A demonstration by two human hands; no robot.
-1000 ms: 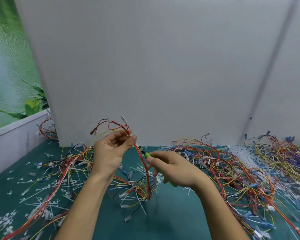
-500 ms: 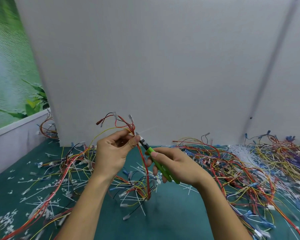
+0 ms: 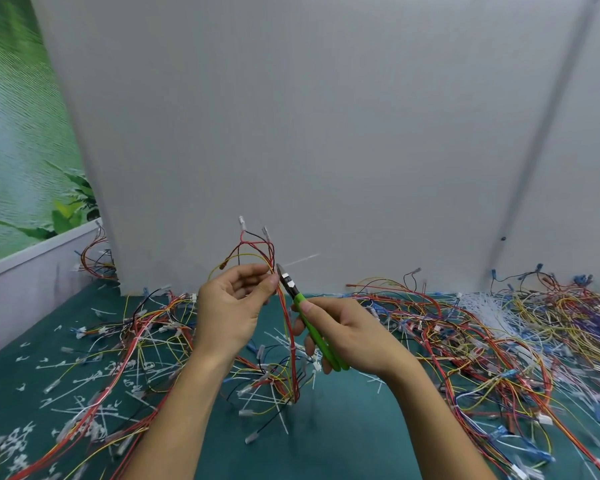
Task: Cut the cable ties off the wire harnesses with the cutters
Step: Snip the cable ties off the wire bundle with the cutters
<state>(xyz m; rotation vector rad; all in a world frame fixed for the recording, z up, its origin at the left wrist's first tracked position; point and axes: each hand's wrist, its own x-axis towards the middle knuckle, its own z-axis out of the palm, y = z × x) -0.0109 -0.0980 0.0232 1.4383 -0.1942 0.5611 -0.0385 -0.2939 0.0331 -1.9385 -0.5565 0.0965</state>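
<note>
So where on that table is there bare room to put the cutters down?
The barest patch of green mat lies between the two forearms, near the person. A thinner strip runs along the low white wall on the left, dotted with cut ties. The wire tangle at right and the pile beside the left hand are crowded.

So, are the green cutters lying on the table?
No, the right hand grips the green cutters in the air, beside the wire harness in the left hand.

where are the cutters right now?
Head view, just right of centre: the green-handled cutters sit in the right hand, tips up beside the wire harness that the left hand pinches, above the teal table.
</note>
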